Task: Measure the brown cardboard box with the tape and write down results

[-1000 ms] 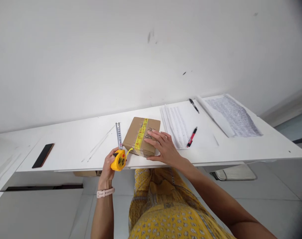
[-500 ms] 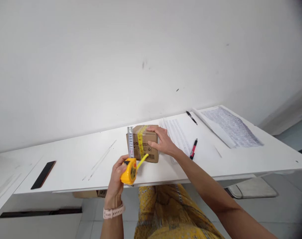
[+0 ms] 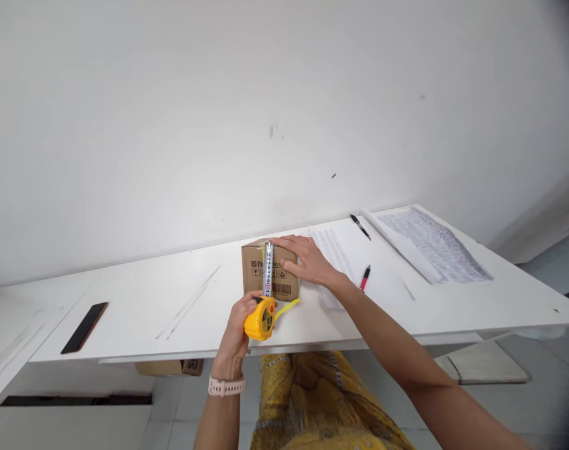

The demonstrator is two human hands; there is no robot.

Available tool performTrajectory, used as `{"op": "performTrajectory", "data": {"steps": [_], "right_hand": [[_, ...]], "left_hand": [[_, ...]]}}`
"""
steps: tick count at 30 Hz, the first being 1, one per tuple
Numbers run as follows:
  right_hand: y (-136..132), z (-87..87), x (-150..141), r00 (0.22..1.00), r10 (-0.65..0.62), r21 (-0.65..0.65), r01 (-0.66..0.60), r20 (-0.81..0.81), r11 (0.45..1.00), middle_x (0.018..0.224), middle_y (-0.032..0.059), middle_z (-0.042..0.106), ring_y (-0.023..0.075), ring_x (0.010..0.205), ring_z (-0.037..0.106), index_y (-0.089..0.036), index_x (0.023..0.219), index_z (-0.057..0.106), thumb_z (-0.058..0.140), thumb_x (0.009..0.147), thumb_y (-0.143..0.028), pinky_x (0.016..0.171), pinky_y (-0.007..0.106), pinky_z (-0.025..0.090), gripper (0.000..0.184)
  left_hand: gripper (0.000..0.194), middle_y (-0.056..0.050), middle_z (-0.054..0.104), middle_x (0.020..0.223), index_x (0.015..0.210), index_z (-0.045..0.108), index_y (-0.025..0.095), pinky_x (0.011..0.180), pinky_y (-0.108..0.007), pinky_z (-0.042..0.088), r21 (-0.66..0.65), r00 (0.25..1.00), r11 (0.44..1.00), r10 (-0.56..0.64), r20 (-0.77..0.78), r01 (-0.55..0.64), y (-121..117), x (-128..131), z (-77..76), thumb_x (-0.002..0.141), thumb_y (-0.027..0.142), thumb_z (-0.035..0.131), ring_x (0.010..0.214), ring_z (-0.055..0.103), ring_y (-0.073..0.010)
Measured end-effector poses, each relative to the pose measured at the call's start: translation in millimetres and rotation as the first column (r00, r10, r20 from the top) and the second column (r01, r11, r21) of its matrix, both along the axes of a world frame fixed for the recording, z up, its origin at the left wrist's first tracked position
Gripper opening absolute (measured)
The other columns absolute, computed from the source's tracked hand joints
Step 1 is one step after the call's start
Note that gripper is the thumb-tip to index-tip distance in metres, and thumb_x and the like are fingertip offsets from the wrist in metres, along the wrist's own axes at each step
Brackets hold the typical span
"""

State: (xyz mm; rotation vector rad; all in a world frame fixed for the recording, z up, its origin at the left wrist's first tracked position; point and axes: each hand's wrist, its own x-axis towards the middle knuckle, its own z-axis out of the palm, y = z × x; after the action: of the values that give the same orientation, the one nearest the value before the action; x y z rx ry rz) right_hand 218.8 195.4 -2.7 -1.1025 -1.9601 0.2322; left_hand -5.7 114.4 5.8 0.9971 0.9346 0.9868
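My left hand [image 3: 237,325] is closed round a yellow tape measure [image 3: 259,319], a pink band on its wrist. The tape's silver blade [image 3: 268,265] stretches away across the printed side of a small cardboard box [image 3: 251,284], its end near the box's top edge. A yellow strap hangs from the tape measure's case toward the right. My right hand [image 3: 307,259] rests on the box's top right corner, thumb on the printed side and fingers along the upper edge; it grips the box. Yellow tape on the box is mostly hidden behind the blade.
The white table [image 3: 134,300] runs along a wall. Right of the box lie printed sheets [image 3: 334,250], a red and black pen [image 3: 366,278], a black pen [image 3: 360,227] and a handwritten sheet [image 3: 434,244]. A dark flat bar [image 3: 84,328] lies at left. Another carton [image 3: 167,367] is below the table.
The box has been tipped so its printed side faces me. My left hand moved right, bringing the blade from beside the box to across that side. My right hand shifted to the top corner.
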Motion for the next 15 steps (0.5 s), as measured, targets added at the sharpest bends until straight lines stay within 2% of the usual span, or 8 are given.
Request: {"op": "performTrajectory", "data": {"steps": [2,5,8,11,15], "right_hand": [[1,2.5,0,0.999,-0.005,0.012,0.004,0.046,1.000,0.131,0.0053,0.062,0.0264,0.116,0.056,-0.030,0.138,0.054,0.051,0.083,-0.021,0.102,0.047,0.036,0.055],[2,5.8,0,0.996,-0.008,0.005,0.008,0.085,1.000,0.129,0.0053,0.063,0.0260,0.113,0.056,-0.030,0.136,0.056,0.051,0.083,-0.020,0.100,0.046,0.037,0.055],[4,7.2,1,0.996,-0.011,-0.029,0.014,0.087,0.999,0.128,0.0053,0.062,0.0262,0.112,0.056,-0.030,0.136,0.057,0.051,0.082,-0.020,0.099,0.045,0.039,0.055],[6,7.2,4,0.998,-0.008,-0.052,0.011,0.055,0.999,0.128,0.0048,0.061,0.0262,0.112,0.056,-0.031,0.134,0.057,0.051,0.083,-0.021,0.099,0.045,0.041,0.053],[11,6.8,7,1.000,0.007,-0.060,-0.007,0.006,0.998,0.125,0.0046,0.063,0.0259,0.112,0.056,-0.031,0.131,0.058,0.051,0.082,-0.021,0.098,0.046,0.042,0.050]], "left_hand": [[0.044,-0.011,0.075,0.091,0.098,0.064,0.015,0.062,-0.032,0.055,-0.015,1.000,1.000,0.002,0.012,-0.002,1,0,-0.9,0.068,0.044,0.073,0.081,0.068,-0.0252],[0.045,-0.010,0.074,0.092,0.101,0.064,0.014,0.064,-0.031,0.054,-0.013,1.000,1.000,0.017,0.018,-0.016,2,2,-8.8,0.068,0.043,0.075,0.078,0.067,-0.0224],[0.046,-0.008,0.073,0.093,0.105,0.065,0.015,0.069,-0.028,0.052,0.004,0.999,0.999,0.032,0.020,-0.032,-2,6,-24.4,0.069,0.041,0.076,0.076,0.066,-0.0186],[0.047,-0.007,0.072,0.095,0.106,0.066,0.015,0.070,-0.027,0.051,-0.033,0.999,0.999,-0.005,0.044,0.006,-9,8,-43.5,0.069,0.041,0.077,0.076,0.065,-0.0177],[0.048,-0.006,0.071,0.093,0.105,0.068,0.015,0.069,-0.027,0.050,-0.057,0.999,0.998,0.005,0.048,-0.002,-8,-1,-62.1,0.067,0.042,0.079,0.075,0.063,-0.0172]]}}
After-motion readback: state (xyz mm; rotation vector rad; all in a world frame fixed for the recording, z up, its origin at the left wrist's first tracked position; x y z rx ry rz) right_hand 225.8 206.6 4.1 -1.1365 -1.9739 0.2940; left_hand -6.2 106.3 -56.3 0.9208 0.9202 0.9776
